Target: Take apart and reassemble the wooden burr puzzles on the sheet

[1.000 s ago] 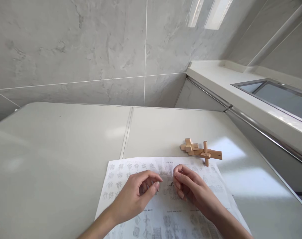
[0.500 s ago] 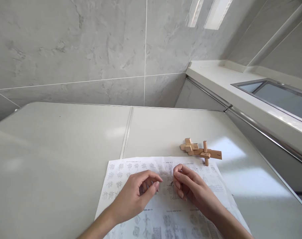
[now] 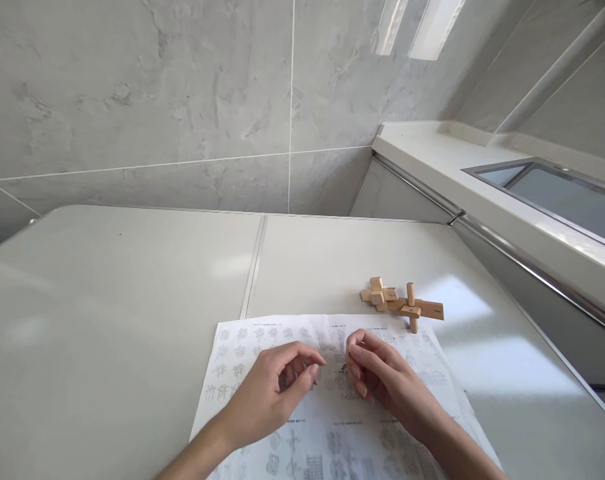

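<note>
This looks like a kitchen: a white counter (image 3: pixel 432 148) with a metal-rimmed inset (image 3: pixel 567 195), perhaps a sink, beyond the bench (image 3: pixel 327 263)'s right edge; grey marbled wall tiles (image 3: pixel 142 100).

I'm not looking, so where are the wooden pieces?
Head view, right side: the wooden pieces lie beyond your right hand, at the far edge of the printed sheet.

Paper sheet (image 3: pixel 327 410) — small print (image 3: pixel 268 325), too blurred to read | wooden pieces (image 3: pixel 397 305) — dark marks (image 3: pixel 437 311), illegible
</note>
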Action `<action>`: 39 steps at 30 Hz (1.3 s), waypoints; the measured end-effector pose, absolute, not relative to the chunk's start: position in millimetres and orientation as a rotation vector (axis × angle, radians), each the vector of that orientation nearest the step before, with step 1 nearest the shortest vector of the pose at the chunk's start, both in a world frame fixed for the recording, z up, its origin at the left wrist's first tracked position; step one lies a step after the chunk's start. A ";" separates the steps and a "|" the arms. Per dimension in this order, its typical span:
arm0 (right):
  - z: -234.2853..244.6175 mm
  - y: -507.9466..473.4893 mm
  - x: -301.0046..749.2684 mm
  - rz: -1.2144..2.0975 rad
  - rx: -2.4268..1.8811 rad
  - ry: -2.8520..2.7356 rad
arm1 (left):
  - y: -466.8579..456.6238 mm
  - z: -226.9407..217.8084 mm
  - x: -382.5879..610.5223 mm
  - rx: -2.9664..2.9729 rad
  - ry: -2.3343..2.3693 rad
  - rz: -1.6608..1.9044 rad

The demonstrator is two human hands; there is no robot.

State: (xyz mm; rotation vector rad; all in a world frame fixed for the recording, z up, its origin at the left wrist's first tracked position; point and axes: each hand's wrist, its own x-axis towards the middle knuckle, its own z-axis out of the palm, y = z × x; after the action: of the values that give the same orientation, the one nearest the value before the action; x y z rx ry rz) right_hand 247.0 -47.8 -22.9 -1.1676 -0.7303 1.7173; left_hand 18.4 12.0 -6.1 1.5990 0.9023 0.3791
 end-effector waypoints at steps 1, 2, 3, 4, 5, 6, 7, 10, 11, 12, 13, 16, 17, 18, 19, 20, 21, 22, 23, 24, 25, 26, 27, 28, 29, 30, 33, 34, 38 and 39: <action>-23.3 -47.8 247.0 1.717 -1.164 -0.732 | 12.1 -5.8 18.6 1.600 0.903 0.381; -23.5 -47.8 247.0 1.717 -1.163 -0.732 | 12.1 -5.5 18.8 1.599 0.903 0.381; -23.7 -47.9 247.0 1.717 -1.162 -0.732 | 12.1 -5.3 19.0 1.598 0.904 0.380; -23.7 -48.0 247.0 1.718 -1.164 -0.730 | 12.1 -5.0 19.2 1.598 0.905 0.379; -23.6 -48.1 247.1 1.718 -1.166 -0.727 | 12.2 -4.8 19.4 1.597 0.907 0.379; -23.4 -48.1 247.1 1.719 -1.167 -0.723 | 12.2 -4.6 19.6 1.597 0.908 0.379; -23.1 -48.2 247.1 1.719 -1.170 -0.721 | 12.2 -4.4 19.7 1.597 0.910 0.379; -22.3 -47.9 247.0 1.714 -1.176 -0.719 | 12.3 -3.8 19.8 1.599 0.912 0.378; -22.2 -47.8 247.0 1.711 -1.177 -0.721 | 12.3 -3.8 19.7 1.601 0.911 0.376; -22.1 -47.8 247.0 1.709 -1.177 -0.723 | 12.3 -3.8 19.7 1.603 0.911 0.375; -22.1 -47.8 247.0 1.708 -1.177 -0.724 | 12.3 -3.8 19.6 1.604 0.909 0.375; -22.1 -48.0 247.1 1.709 -1.176 -0.724 | 12.3 -4.4 19.5 1.603 0.906 0.376; -22.1 -48.2 247.1 1.711 -1.175 -0.723 | 12.2 -4.6 19.6 1.601 0.905 0.376; -22.1 -48.3 247.1 1.713 -1.174 -0.722 | 12.2 -4.8 19.6 1.600 0.905 0.376; -22.0 -48.4 247.1 1.714 -1.172 -0.723 | 12.2 -4.9 19.7 1.600 0.905 0.375; -22.0 -48.5 247.0 1.716 -1.170 -0.724 | 12.1 -4.9 19.8 1.601 0.905 0.375; -22.0 -48.5 247.0 1.716 -1.168 -0.725 | 12.1 -4.8 19.8 1.602 0.905 0.373; -22.0 -48.5 246.9 1.717 -1.167 -0.728 | 12.1 -4.7 19.8 1.603 0.906 0.372; -22.0 -48.5 246.9 1.716 -1.164 -0.729 | 12.0 -4.6 19.8 1.603 0.905 0.370; -22.0 -48.4 246.8 1.716 -1.162 -0.730 | 12.0 -4.6 19.7 1.602 0.904 0.370; -21.9 -48.4 246.7 1.716 -1.162 -0.729 | 12.0 -4.6 19.6 1.601 0.902 0.369; -21.6 -48.4 246.6 1.717 -1.164 -0.727 | 11.9 -4.7 19.5 1.600 0.901 0.371; -21.3 -48.3 246.5 1.716 -1.167 -0.726 | 11.9 -4.8 19.4 1.600 0.898 0.373; -20.8 -48.2 246.3 1.715 -1.169 -0.724 | 11.9 -5.0 19.2 1.600 0.897 0.376; -20.3 -48.0 246.1 1.714 -1.173 -0.721 | 12.0 -5.2 19.1 1.600 0.897 0.376; -19.8 -47.7 245.9 1.714 -1.177 -0.719 | 12.0 -5.3 19.0 1.601 0.898 0.377; -19.2 -46.9 245.8 1.711 -1.184 -0.710 | 12.1 -5.3 19.0 1.604 0.901 0.375; -19.3 -46.7 245.8 1.711 -1.185 -0.710 | 12.1 -5.0 19.1 1.605 0.902 0.375; -20.6 -46.8 246.3 1.709 -1.176 -0.715 | 11.9 -3.4 20.0 1.613 0.910 0.384; -20.7 -47.1 246.3 1.709 -1.176 -0.713 | 11.8 -3.0 20.2 1.614 0.912 0.386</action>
State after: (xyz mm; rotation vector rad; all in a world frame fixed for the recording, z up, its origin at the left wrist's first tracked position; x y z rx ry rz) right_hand 246.3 -47.1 -20.7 -1.1756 -0.7134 1.7094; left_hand 20.2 11.8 -3.0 1.6136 0.9124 0.3857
